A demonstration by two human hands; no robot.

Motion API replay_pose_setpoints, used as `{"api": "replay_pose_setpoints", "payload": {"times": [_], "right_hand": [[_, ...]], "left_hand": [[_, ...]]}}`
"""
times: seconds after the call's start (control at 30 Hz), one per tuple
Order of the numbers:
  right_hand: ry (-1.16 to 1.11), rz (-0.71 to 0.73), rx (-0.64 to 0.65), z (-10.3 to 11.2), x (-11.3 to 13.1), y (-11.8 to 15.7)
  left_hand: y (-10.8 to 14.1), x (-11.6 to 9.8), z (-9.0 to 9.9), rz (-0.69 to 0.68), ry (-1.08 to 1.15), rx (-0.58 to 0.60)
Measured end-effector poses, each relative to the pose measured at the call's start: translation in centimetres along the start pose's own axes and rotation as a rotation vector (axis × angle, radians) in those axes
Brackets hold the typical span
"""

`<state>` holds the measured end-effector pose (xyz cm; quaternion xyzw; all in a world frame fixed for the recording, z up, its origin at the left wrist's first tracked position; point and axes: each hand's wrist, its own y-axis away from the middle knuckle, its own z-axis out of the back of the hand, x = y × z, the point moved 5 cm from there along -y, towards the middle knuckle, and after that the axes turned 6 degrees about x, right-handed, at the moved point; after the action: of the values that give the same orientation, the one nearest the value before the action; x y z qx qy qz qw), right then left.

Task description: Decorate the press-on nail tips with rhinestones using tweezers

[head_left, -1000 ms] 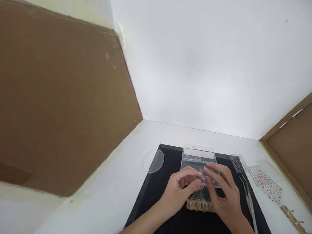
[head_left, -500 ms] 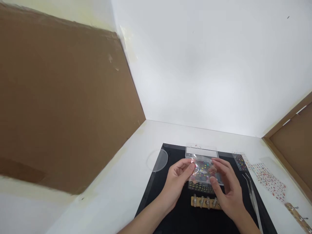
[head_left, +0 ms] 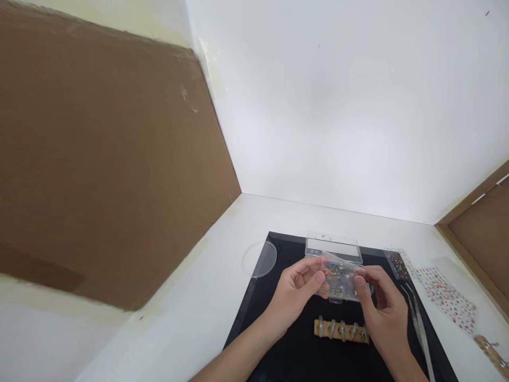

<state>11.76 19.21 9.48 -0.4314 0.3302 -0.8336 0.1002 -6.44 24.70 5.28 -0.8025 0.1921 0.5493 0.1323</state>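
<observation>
One clear sheet (head_left: 342,282), dotted with small multicoloured pieces, held raised and slightly tilted above the black mat (head_left: 290,355), which lies on the white table (head_left: 199,307). Left hand (head_left: 291,293): fingers (head_left: 318,277) closed narrow on the sheet's left side, thumb in front. Right hand (head_left: 385,310): fingers (head_left: 360,283) likewise closed on its right side. One clear hinged case (head_left: 333,246), lid open, on the mat toward the table's far edge, partly hidden behind the sheet. One wooden strip (head_left: 337,333), bearing a row of clear rounded pieces (head_left: 342,330), on the mat, nearer the wearer than the sheet. One metal tweezers (head_left: 424,339), along the mat's right edge. One clear disc (head_left: 259,260), across the mat's left edge near its far left corner. One speckled sheet (head_left: 396,265), at the mat's far right corner. One red-spotted sheet (head_left: 451,304), on the table, right of the mat. One second wooden strip (head_left: 491,352), farther right and nearer the wearer, cut off by the view.
</observation>
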Motion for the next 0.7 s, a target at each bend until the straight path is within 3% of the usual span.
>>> {"api": "replay_pose_setpoints", "payload": {"times": [0.17,0.23,0.33,0.4,0.47,0.57,0.7], "right_hand": [[0.027,-0.032,0.025,-0.1,-0.5,0.1],[0.048,-0.028,-0.034,0.1,-0.7,0.3],[0.228,0.143,-0.172,0.7,0.1,0.7],[0.374,0.340,-0.110,0.4,1.2,0.9],[0.413,0.456,0.034,-0.1,1.9,0.9],[0.353,0.465,0.108,-0.2,2.2,0.6],[0.293,0.448,0.130,-0.2,2.1,0.5]], "left_hand": [[0.0,0.5,-0.6,-0.012,-0.007,0.071],[0.0,0.8,-0.7,-0.043,-0.037,0.055],[0.2,0.5,-0.7,-0.117,-0.153,0.026],[0.5,-0.1,-1.0,-0.152,-0.239,0.074],[0.9,-0.8,-1.6,-0.196,-0.299,0.169],[1.5,-2.0,-2.2,-0.299,-0.353,0.263],[1.8,-2.1,-2.1,-0.321,-0.325,0.232]]}}
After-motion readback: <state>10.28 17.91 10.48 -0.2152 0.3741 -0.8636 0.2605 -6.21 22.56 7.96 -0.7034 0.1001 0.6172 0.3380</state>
